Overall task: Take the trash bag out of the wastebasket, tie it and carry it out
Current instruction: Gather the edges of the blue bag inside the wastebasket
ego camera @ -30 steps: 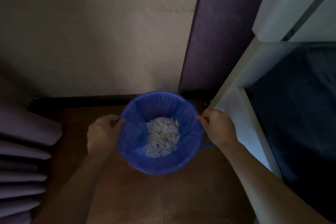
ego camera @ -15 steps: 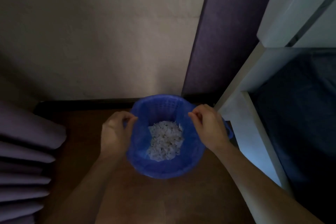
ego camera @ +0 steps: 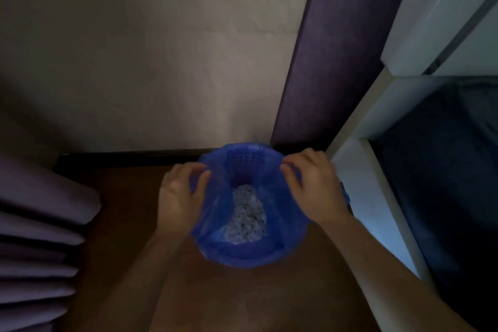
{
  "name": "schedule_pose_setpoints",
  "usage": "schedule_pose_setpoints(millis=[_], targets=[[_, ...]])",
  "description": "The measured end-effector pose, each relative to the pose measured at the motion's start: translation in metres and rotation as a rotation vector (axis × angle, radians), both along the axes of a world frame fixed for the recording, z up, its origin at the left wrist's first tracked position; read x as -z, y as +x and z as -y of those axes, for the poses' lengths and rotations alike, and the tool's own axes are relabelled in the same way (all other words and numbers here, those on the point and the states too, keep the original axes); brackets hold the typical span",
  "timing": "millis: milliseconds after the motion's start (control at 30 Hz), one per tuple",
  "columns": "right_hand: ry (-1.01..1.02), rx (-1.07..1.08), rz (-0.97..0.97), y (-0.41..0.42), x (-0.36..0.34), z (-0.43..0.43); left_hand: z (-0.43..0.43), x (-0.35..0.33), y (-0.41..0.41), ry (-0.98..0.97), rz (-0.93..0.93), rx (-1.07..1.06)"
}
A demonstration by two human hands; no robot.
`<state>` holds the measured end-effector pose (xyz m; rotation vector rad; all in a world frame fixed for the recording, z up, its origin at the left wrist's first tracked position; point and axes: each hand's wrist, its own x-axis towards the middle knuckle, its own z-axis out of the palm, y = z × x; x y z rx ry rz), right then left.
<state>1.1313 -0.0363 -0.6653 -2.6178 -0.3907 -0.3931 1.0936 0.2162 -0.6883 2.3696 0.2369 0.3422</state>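
Note:
A round blue wastebasket (ego camera: 244, 155) with a perforated wall stands on the brown floor against the wall. A translucent blue trash bag (ego camera: 215, 213) lines it and holds white shredded paper (ego camera: 246, 214). My left hand (ego camera: 179, 195) pinches the bag's edge at the left rim. My right hand (ego camera: 312, 187) pinches the bag's edge at the right rim. Both edges are pulled a little inward, off the rim.
A beige wall with a dark baseboard (ego camera: 129, 155) lies behind the basket. A purple panel (ego camera: 331, 48) rises at the right of it. White furniture (ego camera: 358, 143) with a dark opening stands close on the right. Folded purple curtain (ego camera: 37, 224) hangs at the left.
Both hands have moved from the outer sides of the basket up onto its rim and closed on the bag's edge, drawing it inward. The view has shifted slightly.

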Motion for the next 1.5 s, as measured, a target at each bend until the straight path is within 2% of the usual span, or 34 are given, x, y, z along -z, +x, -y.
schedule_pose_setpoints(millis=[100,233,300,500,667,733,800,867,967,1033,1100,1167,1333,1500], targets=[[0.081,0.165,0.009,0.011,-0.003,0.042,-0.013,0.007,0.006,-0.012,-0.071,-0.098],[0.159,0.356,-0.460,0.008,0.002,0.081,-0.025,0.016,0.011,-0.075,-0.262,-0.152],[0.116,0.331,-0.558,0.002,0.008,0.093,-0.027,0.018,0.012,-0.090,-0.285,-0.146],[0.358,0.109,-0.309,-0.002,-0.001,0.083,-0.021,0.020,0.014,-0.075,-0.269,-0.074],[0.476,-0.065,-0.102,-0.002,-0.005,0.042,-0.044,0.026,0.009,-0.092,-0.239,-0.137],[0.491,-0.077,-0.075,-0.005,-0.004,0.037,-0.048,0.028,0.007,-0.080,-0.241,-0.148],[0.517,-0.131,-0.115,-0.007,-0.002,0.024,-0.062,0.036,-0.004,-0.115,-0.356,-0.221],[0.473,-0.165,-0.166,-0.008,-0.002,0.014,-0.068,0.044,-0.016,-0.319,-0.554,-0.280],[0.421,-0.200,-0.186,-0.010,-0.006,0.001,-0.051,0.054,-0.032,-0.825,-0.727,-0.371],[0.418,-0.200,-0.186,-0.011,-0.010,-0.003,-0.041,0.058,-0.035,-1.066,-0.704,-0.360],[0.403,-0.211,-0.184,-0.013,-0.012,-0.005,-0.036,0.059,-0.032,-1.185,-0.600,-0.326],[0.376,-0.205,-0.187,-0.014,-0.012,-0.004,-0.035,0.054,-0.026,-1.173,-0.494,-0.384],[0.366,-0.170,-0.194,-0.017,-0.018,-0.003,-0.040,0.033,-0.011,-0.947,-0.326,-0.518],[0.453,-0.101,-0.219,-0.014,-0.023,-0.001,-0.040,0.008,-0.007,-0.762,-0.224,-0.388]])
